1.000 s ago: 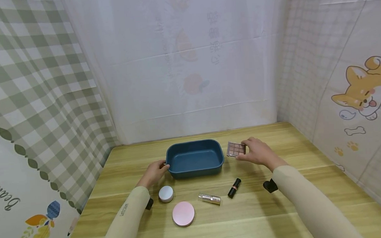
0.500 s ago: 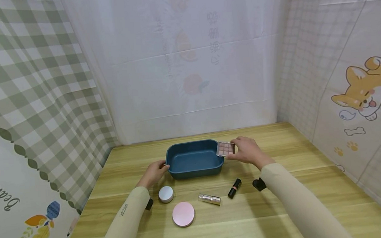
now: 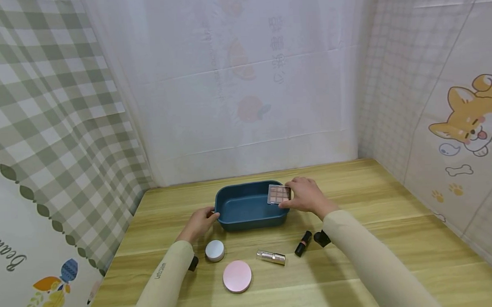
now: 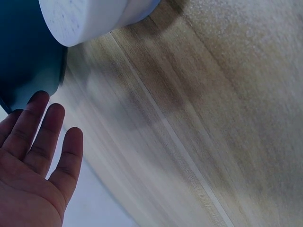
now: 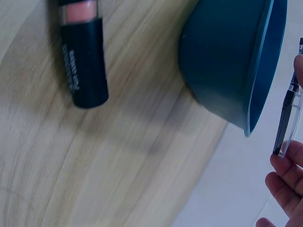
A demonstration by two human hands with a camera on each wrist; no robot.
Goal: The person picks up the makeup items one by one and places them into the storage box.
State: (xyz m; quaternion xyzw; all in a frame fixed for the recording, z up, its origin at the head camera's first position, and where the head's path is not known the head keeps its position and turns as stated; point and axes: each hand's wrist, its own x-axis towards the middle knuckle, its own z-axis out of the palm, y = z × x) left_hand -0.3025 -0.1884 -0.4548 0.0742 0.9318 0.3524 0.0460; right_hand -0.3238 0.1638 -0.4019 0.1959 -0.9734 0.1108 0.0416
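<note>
In the head view, my right hand (image 3: pixel 305 195) pinches an eyeshadow palette (image 3: pixel 278 194) with a clear lid, holding it by its right edge. The palette hangs over the right end of a dark blue open storage box (image 3: pixel 249 223). My left hand (image 3: pixel 198 223) holds the box's left rim between thumb and index finger. In the left wrist view, the other left fingers (image 4: pixel 46 135) extend loosely beside the box, and the thumb is out of sight. The right wrist view shows the palette (image 5: pixel 287 118) nearly edge-on, above the box rim.
On the wooden table (image 3: pixel 338 277), in front of the box, lie a white round jar (image 3: pixel 215 250), a pink round compact (image 3: pixel 237 276), a silver lipstick tube (image 3: pixel 271 257) and a black lipstick tube (image 3: pixel 303 243). Cloth curtains (image 3: pixel 244 103) hang behind and at both sides.
My right hand has moved left with the eyeshadow palette, from beside the box to over its right end. The left hand and the box have stayed in place.
</note>
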